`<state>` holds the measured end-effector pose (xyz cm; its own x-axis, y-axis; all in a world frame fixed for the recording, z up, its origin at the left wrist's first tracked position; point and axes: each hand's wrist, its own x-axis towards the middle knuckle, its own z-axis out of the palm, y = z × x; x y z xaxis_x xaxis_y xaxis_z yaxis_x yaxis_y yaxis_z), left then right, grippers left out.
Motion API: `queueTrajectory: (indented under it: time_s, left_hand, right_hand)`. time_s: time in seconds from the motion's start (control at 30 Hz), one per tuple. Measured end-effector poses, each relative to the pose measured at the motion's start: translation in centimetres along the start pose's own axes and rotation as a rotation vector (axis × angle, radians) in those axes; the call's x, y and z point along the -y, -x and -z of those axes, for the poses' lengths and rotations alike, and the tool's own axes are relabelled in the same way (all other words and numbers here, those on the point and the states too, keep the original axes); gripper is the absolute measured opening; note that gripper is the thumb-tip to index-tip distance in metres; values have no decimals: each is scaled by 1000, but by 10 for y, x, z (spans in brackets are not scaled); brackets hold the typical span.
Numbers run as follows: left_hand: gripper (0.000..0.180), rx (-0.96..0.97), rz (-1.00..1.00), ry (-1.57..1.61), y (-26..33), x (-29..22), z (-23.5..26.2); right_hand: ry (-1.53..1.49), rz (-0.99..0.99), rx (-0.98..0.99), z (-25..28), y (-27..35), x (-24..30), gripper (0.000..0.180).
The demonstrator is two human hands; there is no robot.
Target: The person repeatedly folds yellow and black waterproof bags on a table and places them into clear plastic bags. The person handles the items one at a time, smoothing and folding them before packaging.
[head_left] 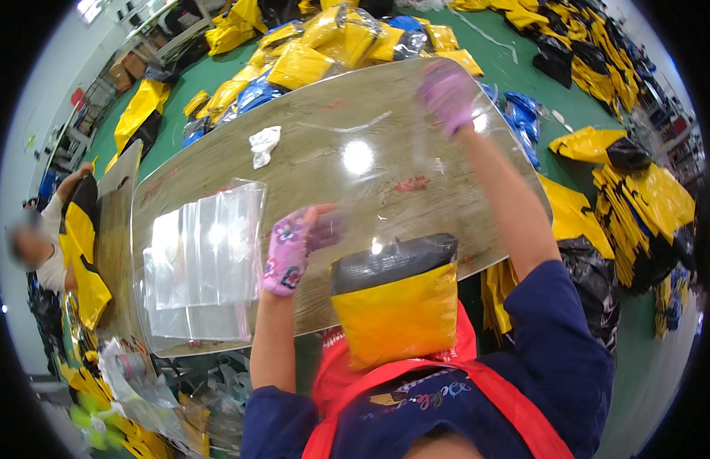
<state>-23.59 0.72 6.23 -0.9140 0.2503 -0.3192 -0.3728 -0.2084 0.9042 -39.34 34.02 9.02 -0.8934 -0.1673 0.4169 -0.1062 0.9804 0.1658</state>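
My left hand [287, 251] has its grip pinched on the near edge of a clear plastic bag [385, 164], and my right hand [446, 92] holds its far end up over the bench [309, 153]. The folded yellow and black garment [397, 302] sits at the bench's near edge against me. The stack of clear bags [206, 260] fills the left end, with bare room mid-bench.

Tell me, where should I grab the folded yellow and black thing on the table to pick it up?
Probably by its near yellow end. The folded yellow and black garment lies flat on the table with that end hanging over the near edge, so fingers can come from below and in front and pinch it. The black end lies flat on the tabletop, harder to get under.
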Motion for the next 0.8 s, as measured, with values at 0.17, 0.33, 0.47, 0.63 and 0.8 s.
queueTrajectory:
  time_s: [0.17,0.33,0.47,0.63,0.8]
  left_hand:
    - [37,-59,-88,-663,2,-19,14]
    - [41,2,217,-148,17,-29,15]
    - [41,186,-136,-490,40,0,36]
    - [31,424,-824,-1275,65,52,46]
    - [42,346,131,-1254,91,-5,35]
  right_hand:
    - [-736,-132,272,-4,61,-65,26]
    - [-1621,-407,792,69,128,24,33]
    - [-1823,-196,632,76,180,7,27]
    - [-1113,412,498,65,269,12,28]
    - [-676,270,781,109,269,2,29]
